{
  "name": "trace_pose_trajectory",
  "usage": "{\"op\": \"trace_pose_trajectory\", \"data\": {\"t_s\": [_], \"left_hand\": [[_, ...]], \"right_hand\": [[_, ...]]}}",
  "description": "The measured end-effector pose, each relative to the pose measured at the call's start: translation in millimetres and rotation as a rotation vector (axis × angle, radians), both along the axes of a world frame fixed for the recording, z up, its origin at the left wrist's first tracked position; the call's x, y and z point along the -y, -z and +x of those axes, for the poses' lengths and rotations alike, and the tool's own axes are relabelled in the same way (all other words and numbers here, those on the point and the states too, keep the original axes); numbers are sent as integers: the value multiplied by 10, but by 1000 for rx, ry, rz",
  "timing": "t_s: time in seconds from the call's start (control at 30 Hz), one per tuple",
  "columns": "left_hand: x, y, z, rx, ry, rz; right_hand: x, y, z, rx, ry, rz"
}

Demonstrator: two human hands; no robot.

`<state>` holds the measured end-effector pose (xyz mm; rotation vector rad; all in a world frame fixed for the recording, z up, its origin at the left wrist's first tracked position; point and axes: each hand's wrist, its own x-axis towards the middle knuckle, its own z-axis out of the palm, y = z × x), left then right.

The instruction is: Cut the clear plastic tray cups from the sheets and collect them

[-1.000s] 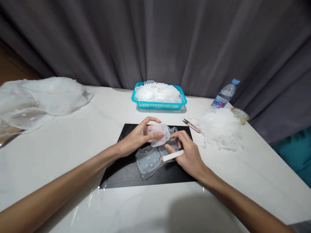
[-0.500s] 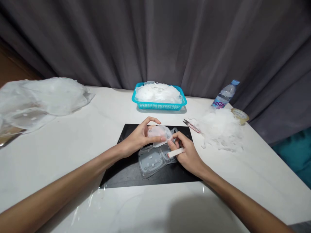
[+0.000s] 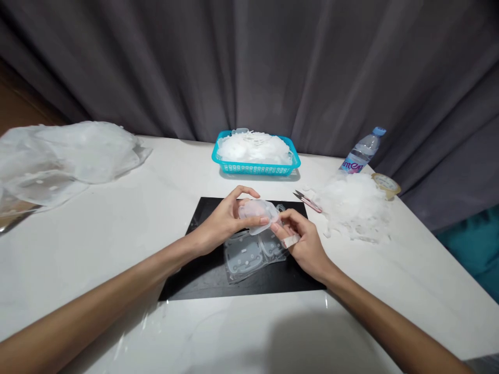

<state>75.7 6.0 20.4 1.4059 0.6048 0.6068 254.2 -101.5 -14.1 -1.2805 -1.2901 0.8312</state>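
Note:
My left hand (image 3: 224, 221) is closed round a small translucent silicone piece (image 3: 258, 211), held just above a black mat (image 3: 202, 267). My right hand (image 3: 302, 240) grips a short white and pink stick-shaped tool (image 3: 290, 241) and its fingertips meet the piece's right edge. Under both hands a clear moulded sheet with several raised studs (image 3: 249, 254) lies flat on the mat.
A turquoise basket (image 3: 255, 167) heaped with white pieces stands behind the mat. Small snips (image 3: 307, 201), a heap of clear offcuts (image 3: 353, 202), a water bottle (image 3: 362, 151) and a tape roll (image 3: 385, 183) are at the right. A crumpled plastic bag (image 3: 66, 156) lies at the left.
My right hand lifted off the moulded sheet, turned the tool more end-on and drew up to the piece in my left hand. The left hand barely moved.

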Motion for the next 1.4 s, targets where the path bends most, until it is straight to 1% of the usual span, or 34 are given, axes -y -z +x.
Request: {"op": "trace_pose_trajectory", "data": {"t_s": [0.1,0.2,0.27,0.37,0.43,0.47,0.53,0.6,0.7,0.77,0.83,0.93,1.0,1.1,1.2,1.27,1.3,1.33,1.4], "left_hand": [[27,-31,6,-13,2,4],[32,-36,0,-14,12,-10],[4,-33,-20,-46,40,-19],[-79,-57,-78,-192,136,-26],[-137,-103,-118,-289,206,-24],[-159,-131,-134,-316,229,-19],[-186,-180,-153,-336,253,2],[-192,-202,-159,-319,267,23],[-192,-180,-159,-275,285,48],[-195,-146,-159,-265,292,70],[-197,-110,-158,-263,283,96],[-193,-65,-149,-254,251,125],[-185,-43,-142,-249,251,127],[-170,-21,-133,-248,288,86],[-153,-11,-127,-253,309,45],[-148,-18,-136,-258,311,35],[-151,-32,-150,-272,327,31],[-158,-55,-171,-302,373,22],[-185,-131,-238,-417,555,-9]], "right_hand": [[23,-4,-5,18,-35,-19],[29,-1,-4,151,-32,2],[10,24,7,332,25,51],[-38,99,36,579,143,107],[-60,143,58,645,195,97],[-63,152,69,656,198,90],[-49,138,94,655,159,93],[-20,83,120,624,81,96],[15,-20,157,534,-72,47],[13,-65,170,467,-142,15],[-8,-78,176,411,-157,0],[-40,-70,198,380,-175,-4],[-42,-76,229,399,-228,5],[-11,-119,271,497,-312,37],[26,-156,267,622,-332,88],[27,-147,240,675,-311,111],[16,-129,226,695,-268,112],[-2,-103,214,709,-202,103],[-48,-36,203,727,-6,63]]}}
